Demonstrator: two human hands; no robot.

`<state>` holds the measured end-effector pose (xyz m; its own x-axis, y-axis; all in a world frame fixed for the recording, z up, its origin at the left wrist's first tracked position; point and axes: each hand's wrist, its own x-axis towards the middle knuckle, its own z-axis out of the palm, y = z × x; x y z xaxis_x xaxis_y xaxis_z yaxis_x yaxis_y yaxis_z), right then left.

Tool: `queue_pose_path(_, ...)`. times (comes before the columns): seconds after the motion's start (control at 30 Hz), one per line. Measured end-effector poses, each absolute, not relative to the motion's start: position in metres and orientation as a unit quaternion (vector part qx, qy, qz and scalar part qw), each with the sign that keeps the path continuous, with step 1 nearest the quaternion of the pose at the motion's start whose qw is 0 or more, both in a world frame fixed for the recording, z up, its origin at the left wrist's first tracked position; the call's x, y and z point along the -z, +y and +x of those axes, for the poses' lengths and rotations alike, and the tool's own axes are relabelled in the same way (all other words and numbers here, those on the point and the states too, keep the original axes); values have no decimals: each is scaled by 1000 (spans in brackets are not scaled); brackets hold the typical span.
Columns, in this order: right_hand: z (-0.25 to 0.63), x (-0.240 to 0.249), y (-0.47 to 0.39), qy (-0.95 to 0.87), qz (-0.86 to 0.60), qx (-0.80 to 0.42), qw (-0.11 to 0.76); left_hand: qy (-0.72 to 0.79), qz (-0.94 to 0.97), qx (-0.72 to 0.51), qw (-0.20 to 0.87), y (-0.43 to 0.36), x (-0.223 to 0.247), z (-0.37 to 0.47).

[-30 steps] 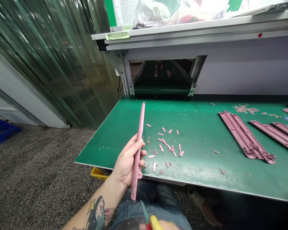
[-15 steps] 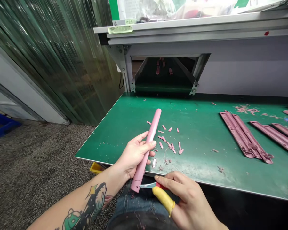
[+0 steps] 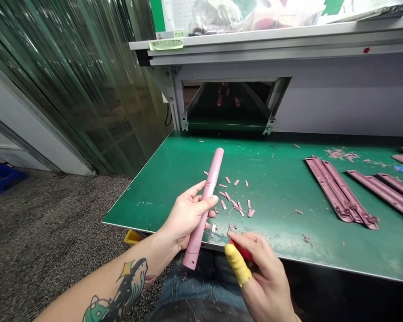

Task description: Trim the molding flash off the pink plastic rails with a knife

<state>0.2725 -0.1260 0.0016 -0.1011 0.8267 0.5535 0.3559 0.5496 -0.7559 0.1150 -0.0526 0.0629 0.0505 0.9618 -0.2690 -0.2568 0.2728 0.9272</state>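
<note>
left hand [image 3: 188, 218]: pink tube [image 3: 216, 167] | scraps [image 3: 227, 196] alongside | pink parts [image 3: 329, 188] rightward | conveyor [image 3: 227, 124] beyond

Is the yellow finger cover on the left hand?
No, the yellow finger cover is on the right hand, while the left hand gripping the pink part shows none.

Curtain: greenish see-through strips [image 3: 87, 80] hanging at 10 o'clock.
Stool: blue plastic piece [image 3: 5, 176], cut off by the edge, at 9 o'clock.
Floor: dark speckled surface [image 3: 70, 255] at 8 o'clock.
Shelf: pale metal rim [image 3: 272, 35] running from 11 to 2 o'clock.
Bag: crumpled see-through plastic [image 3: 216, 17] on the shelf, 12 o'clock.
Sticker: red [image 3: 366, 50], 2 o'clock.
</note>
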Motion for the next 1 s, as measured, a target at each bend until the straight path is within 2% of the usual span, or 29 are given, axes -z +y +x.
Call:
queue_pose_path(0.1, 261, -6, -122, -671, -415, -347, 507, 498, 350, -485, 628, -51, -62, 120)
queue_pose_path(0.2, 251, -6, -115, -652, -437, -365, 501, 501, 340, -487, 629, -49, -63, 124)
queue_pose_path(0.3, 251, -4, -104, -561, -487, -317, 590, 504, 335, -502, 618, -48, -65, 125)
queue_pose_path(0.37, 255, -4, -98, -476, -499, -343, 638, 505, 334, -511, 610, -48, -66, 125)
queue_pose_path(0.53, 250, -10, -97, -451, -417, -548, 568, 495, 333, -538, 595, -48, -64, 131)
queue_pose_path(0.67, 237, -22, -93, -475, -344, -594, 551, 480, 329, -547, 602, -50, -60, 148)
queue_pose_path(0.73, 248, -25, -84, -532, -391, -539, 523, 478, 333, -542, 606, -53, -55, 153)
queue_pose_path(0.83, 298, -23, -67, -636, -590, -296, 399, 510, 370, -524, 574, -54, -38, 144)
queue_pose_path(0.9, 344, -19, -56, -638, -677, -161, 328, 552, 456, -484, 503, -52, -21, 129)
queue_pose_path(1.0, 408, -13, -37, -614, -741, -67, 262, 613, 495, -487, 377, -49, 2, 101)
